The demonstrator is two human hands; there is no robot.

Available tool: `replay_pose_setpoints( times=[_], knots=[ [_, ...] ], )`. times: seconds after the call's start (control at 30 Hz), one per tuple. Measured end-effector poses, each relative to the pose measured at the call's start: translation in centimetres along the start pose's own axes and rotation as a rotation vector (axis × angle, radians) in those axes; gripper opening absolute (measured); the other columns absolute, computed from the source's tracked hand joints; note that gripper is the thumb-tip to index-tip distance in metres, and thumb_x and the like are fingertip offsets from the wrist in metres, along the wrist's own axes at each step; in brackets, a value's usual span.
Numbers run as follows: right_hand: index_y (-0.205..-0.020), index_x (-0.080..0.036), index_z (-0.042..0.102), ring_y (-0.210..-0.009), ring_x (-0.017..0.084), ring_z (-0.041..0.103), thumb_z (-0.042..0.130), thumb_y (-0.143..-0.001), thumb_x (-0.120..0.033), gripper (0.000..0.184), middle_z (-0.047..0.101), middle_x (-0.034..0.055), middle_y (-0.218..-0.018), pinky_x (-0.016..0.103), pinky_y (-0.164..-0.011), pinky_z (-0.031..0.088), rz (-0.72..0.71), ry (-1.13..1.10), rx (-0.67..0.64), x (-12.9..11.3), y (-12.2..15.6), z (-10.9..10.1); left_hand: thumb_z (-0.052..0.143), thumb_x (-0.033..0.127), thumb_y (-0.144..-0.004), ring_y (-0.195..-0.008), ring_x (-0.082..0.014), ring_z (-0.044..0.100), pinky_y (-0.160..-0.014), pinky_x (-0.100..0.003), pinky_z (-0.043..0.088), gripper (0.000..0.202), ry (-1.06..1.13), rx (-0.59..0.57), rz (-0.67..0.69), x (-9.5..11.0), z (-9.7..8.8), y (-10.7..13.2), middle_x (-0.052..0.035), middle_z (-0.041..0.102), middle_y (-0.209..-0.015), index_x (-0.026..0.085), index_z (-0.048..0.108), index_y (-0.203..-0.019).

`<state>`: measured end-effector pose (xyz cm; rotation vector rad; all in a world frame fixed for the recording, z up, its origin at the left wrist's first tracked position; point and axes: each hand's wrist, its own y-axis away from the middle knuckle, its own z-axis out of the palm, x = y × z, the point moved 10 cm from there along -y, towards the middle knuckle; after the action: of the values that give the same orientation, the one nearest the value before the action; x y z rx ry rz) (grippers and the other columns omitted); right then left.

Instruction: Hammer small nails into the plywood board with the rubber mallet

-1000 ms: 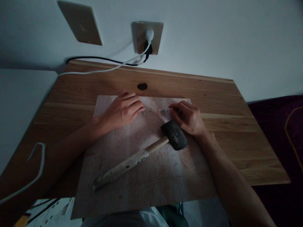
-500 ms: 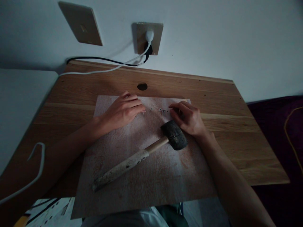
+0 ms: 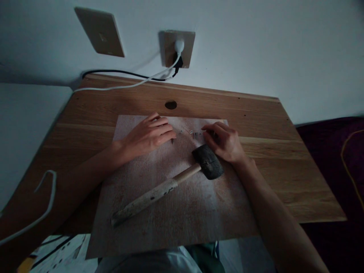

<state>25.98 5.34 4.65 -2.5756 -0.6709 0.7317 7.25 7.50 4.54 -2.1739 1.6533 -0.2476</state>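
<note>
A large reddish-brown wooden board (image 3: 159,227) lies on the desk. Across it rests a mallet (image 3: 210,163) with a black head and a worn wooden handle, its grip end to the lower left. My left hand (image 3: 150,134) is over the upper left of the board, fingers bent; its fingertips close on a small nail (image 3: 172,141), mostly hidden by them. Several small metal nails (image 3: 195,135) are in the gap between my hands. My right hand (image 3: 224,141) rests just above the mallet head, thumb and forefinger apart, other fingers curled, with nothing visible between them.
The wooden desk (image 3: 284,167) has a round cable hole (image 3: 171,104) near the wall. A white cable (image 3: 113,88) and a black cable run from the wall socket (image 3: 187,45). Another white cable (image 3: 50,201) crosses in front of my left arm.
My left fingertips have lowered slightly over the nail and cover more of it. My right hand and the mallet keep their places; the whole view has shifted a little.
</note>
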Motion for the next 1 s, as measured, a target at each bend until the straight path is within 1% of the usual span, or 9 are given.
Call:
replay_pose_setpoints(
  times=[0.17, 0.33, 0.43, 0.57, 0.67, 0.8, 0.9, 1.0],
  knots=[
    [-0.11, -0.018, 0.074, -0.08, 0.024, 0.07, 0.056, -0.105, -0.025, 0.019, 0.074, 0.0098, -0.093, 0.039, -0.072, 0.056, 0.005, -0.002, -0.021, 0.0, 0.0, 0.1, 0.058, 0.017, -0.104, -0.098, -0.0229, 0.063, -0.092, -0.039, 0.051, 0.018, 0.019, -0.028, -0.037, -0.9, -0.8, 0.1, -0.0049, 0.076, -0.095, 0.021, 0.076, -0.101],
    [-0.11, -0.018, 0.074, -0.082, 0.024, 0.069, 0.056, -0.104, -0.024, 0.02, 0.073, 0.01, -0.093, 0.039, -0.074, 0.056, 0.003, -0.02, -0.011, 0.2, 0.0, 0.2, 0.06, 0.016, -0.098, -0.099, -0.0236, 0.064, -0.097, -0.039, 0.051, 0.018, 0.004, -0.161, -0.023, -1.2, -1.2, 0.9, -0.0046, 0.074, -0.095, 0.023, 0.077, -0.099],
    [-0.11, -0.019, 0.075, -0.082, 0.024, 0.069, 0.057, -0.103, -0.024, 0.02, 0.074, 0.01, -0.095, 0.04, -0.076, 0.057, 0.011, -0.031, -0.013, 0.3, 0.0, 0.2, 0.062, 0.013, -0.096, -0.098, -0.0235, 0.064, -0.097, -0.039, 0.05, 0.018, 0.011, -0.196, -0.014, -0.9, -1.4, 1.2, -0.0046, 0.074, -0.095, 0.023, 0.076, -0.098],
    [-0.11, -0.019, 0.075, -0.08, 0.024, 0.068, 0.056, -0.103, -0.025, 0.021, 0.074, 0.01, -0.093, 0.04, -0.074, 0.057, 0.009, -0.042, -0.001, 0.3, 0.0, 0.2, 0.062, 0.012, -0.097, -0.097, -0.0227, 0.066, -0.096, -0.038, 0.049, 0.019, 0.035, -0.197, -0.016, -0.1, -1.1, 0.7, -0.0039, 0.075, -0.095, 0.024, 0.076, -0.097],
    [-0.11, -0.019, 0.075, -0.079, 0.023, 0.067, 0.056, -0.103, -0.025, 0.021, 0.074, 0.0097, -0.093, 0.04, -0.073, 0.056, 0.006, -0.038, -0.002, 0.4, 0.0, 0.2, 0.063, 0.013, -0.097, -0.099, -0.0226, 0.067, -0.096, -0.036, 0.05, 0.018, 0.071, -0.181, -0.006, 1.0, -0.8, -0.3, -0.0035, 0.077, -0.097, 0.025, 0.076, -0.101],
    [-0.109, -0.02, 0.075, -0.078, 0.023, 0.067, 0.056, -0.102, -0.025, 0.02, 0.074, 0.0088, -0.093, 0.039, -0.074, 0.056, 0.022, -0.04, -0.002, 0.6, 0.0, 0.3, 0.065, 0.013, -0.097, -0.103, -0.023, 0.068, -0.098, -0.036, 0.051, 0.016, 0.108, -0.159, -0.007, 2.0, -0.6, -1.4, -0.0056, 0.077, -0.102, 0.022, 0.075, -0.107],
    [-0.109, -0.02, 0.074, -0.078, 0.023, 0.066, 0.056, -0.102, -0.025, 0.02, 0.074, 0.0088, -0.093, 0.039, -0.075, 0.055, 0.02, -0.038, -0.004, 0.6, 0.0, 0.3, 0.063, 0.014, -0.099, -0.104, -0.0235, 0.069, -0.101, -0.037, 0.053, 0.016, 0.12, -0.137, -0.052, 1.5, -0.6, -1.8, -0.0073, 0.076, -0.105, 0.019, 0.074, -0.11],
    [-0.109, -0.019, 0.074, -0.076, 0.022, 0.065, 0.056, -0.103, -0.025, 0.02, 0.074, 0.0086, -0.093, 0.038, -0.074, 0.055, 0.005, -0.033, 0.006, 0.6, 0.1, 0.3, 0.06, 0.012, -0.099, -0.105, -0.0235, 0.07, -0.102, -0.037, 0.055, 0.024, 0.12, -0.109, -0.108, 0.5, -0.7, -2.0, -0.0083, 0.074, -0.11, 0.018, 0.074, -0.118]
  ],
)
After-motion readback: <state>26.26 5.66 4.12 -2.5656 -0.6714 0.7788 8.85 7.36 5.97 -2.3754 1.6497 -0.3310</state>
